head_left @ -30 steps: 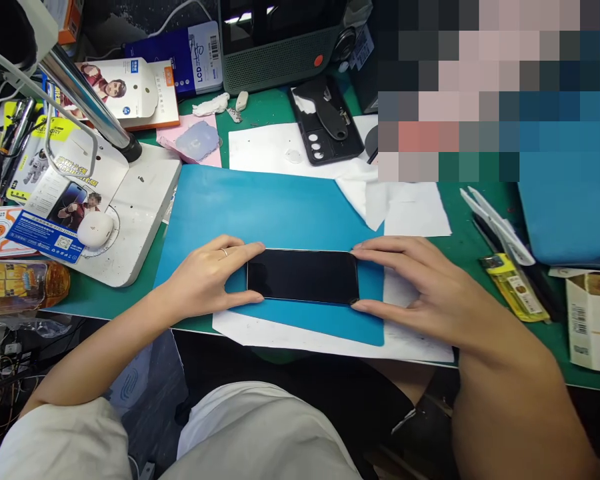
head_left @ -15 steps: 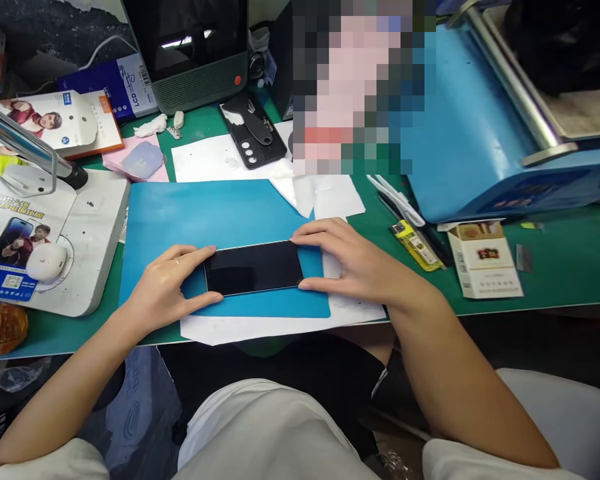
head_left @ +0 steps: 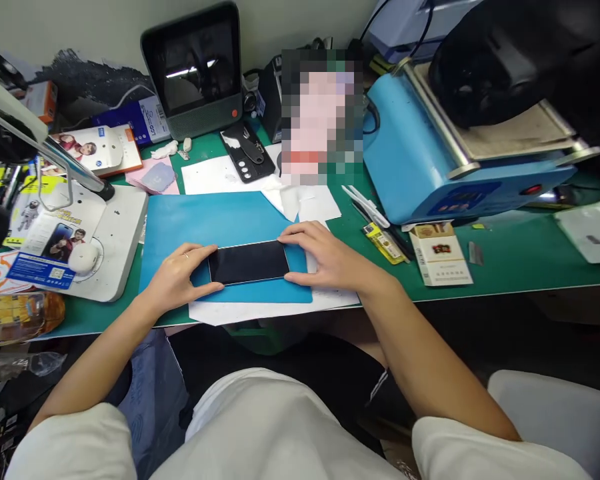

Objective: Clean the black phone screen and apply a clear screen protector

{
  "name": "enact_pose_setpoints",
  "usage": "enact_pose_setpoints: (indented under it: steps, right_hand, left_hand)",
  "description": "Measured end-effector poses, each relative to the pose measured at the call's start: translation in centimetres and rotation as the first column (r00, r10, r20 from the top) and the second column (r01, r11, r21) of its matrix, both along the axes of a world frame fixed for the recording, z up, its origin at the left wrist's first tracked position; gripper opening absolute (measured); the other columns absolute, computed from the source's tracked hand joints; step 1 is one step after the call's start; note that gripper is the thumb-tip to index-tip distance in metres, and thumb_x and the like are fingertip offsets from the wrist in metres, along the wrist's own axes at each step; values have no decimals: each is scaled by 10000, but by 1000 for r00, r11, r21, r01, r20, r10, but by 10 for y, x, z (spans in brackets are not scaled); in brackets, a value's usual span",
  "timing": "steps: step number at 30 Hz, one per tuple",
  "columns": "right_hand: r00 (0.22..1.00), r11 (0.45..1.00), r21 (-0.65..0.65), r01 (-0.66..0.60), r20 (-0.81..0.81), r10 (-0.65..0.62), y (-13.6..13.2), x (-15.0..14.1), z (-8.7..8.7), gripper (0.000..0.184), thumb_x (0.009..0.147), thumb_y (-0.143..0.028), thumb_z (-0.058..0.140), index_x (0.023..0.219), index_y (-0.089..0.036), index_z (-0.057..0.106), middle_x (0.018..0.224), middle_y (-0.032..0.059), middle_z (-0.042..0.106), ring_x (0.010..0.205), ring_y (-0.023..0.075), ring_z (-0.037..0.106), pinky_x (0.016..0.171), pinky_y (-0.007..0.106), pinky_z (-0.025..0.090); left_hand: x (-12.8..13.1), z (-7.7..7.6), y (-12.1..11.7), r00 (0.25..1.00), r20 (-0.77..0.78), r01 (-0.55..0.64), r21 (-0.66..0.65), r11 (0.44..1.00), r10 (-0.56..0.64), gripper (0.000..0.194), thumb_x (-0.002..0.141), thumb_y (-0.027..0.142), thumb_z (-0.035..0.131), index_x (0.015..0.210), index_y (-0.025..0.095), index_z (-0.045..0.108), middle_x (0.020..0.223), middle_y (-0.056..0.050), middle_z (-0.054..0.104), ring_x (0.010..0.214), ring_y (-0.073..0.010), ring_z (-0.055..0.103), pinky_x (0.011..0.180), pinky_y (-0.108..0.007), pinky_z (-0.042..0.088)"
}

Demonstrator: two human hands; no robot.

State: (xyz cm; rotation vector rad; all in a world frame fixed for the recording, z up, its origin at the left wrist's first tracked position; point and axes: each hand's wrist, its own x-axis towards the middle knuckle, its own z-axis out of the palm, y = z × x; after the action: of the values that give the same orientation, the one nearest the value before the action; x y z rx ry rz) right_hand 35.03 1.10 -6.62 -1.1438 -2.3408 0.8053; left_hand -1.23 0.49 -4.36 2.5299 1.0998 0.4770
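A smartphone (head_left: 250, 263) with a dark screen lies face up, lengthwise from left to right, at the blue mat (head_left: 205, 220). My left hand (head_left: 180, 275) grips its left end, thumb at the near corner and fingers at the far corner. At the opposite end my right hand (head_left: 325, 257) holds the two right corners the same way, between thumb and fingers. White paper (head_left: 260, 311) sticks out from under the mat's near edge. Whether the phone rests fully on the mat or is slightly raised, I cannot tell.
A white lamp base (head_left: 125, 257) stands at the left. Behind the mat lie a black phone back cover (head_left: 245, 157) and a screen device (head_left: 200, 73). To the right are tweezers (head_left: 367, 205), a cigarette box (head_left: 443, 257) and a blue machine (head_left: 405, 160) on the green table (head_left: 510, 267).
The camera view has shifted and shows more of the table's back and right side. Both hands keep the same hold on the smartphone.
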Motion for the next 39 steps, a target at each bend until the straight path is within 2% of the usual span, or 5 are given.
enact_pose_setpoints:
  steps: [16, 24, 30, 35, 39]
  right_hand:
    - [998, 996, 94, -3, 57, -2, -4, -8, -7, 604, 899, -500, 718, 1422, -234, 576, 1407, 166, 613, 1277, 398, 584, 1099, 622, 497]
    - [999, 992, 123, 5, 33, -10, -5, -9, -11, 629, 902, -486, 730, 1471, -280, 558, 1402, 148, 624, 1262, 392, 600, 1072, 634, 523]
    - [999, 991, 131, 0, -42, 5, -6, -7, -10, 577, 939, -519, 697, 1447, -264, 597, 1389, 155, 649, 1238, 381, 625, 1053, 625, 535]
    - [944, 934, 197, 297, -209, -256, 1, -15, 4, 378, 1017, -461, 602, 1348, -295, 678, 1244, 117, 727, 1167, 342, 668, 1028, 559, 546]
    - [872, 856, 167, 489, -125, -474, 26, -28, -2, 332, 990, -379, 614, 1282, -252, 711, 1064, 116, 719, 1015, 322, 673, 911, 497, 573]
  left_hand:
    - [3, 7, -5, 999, -34, 22, -54, 998, -24, 685, 973, 449, 687, 1567, 188, 468, 1440, -166, 618, 1255, -343, 607, 1105, -531, 514]
    - [24, 10, -39, 970, -37, -245, -168, 955, 242, 881, 987, 485, 688, 1698, 252, 221, 1595, -158, 527, 1457, -383, 493, 1167, -564, 478]
    - [30, -6, -45, 962, -8, -273, -81, 959, 273, 919, 952, 527, 739, 1678, 227, 261, 1594, -187, 517, 1508, -400, 449, 1209, -593, 443]
    - [27, -9, -43, 939, 75, -329, -95, 939, 337, 867, 952, 535, 740, 1656, 257, 317, 1544, -159, 570, 1470, -375, 496, 1185, -564, 483]
    - [26, -9, -42, 932, 119, -332, -104, 938, 343, 848, 958, 541, 733, 1653, 285, 321, 1514, -134, 603, 1429, -360, 526, 1171, -563, 492]
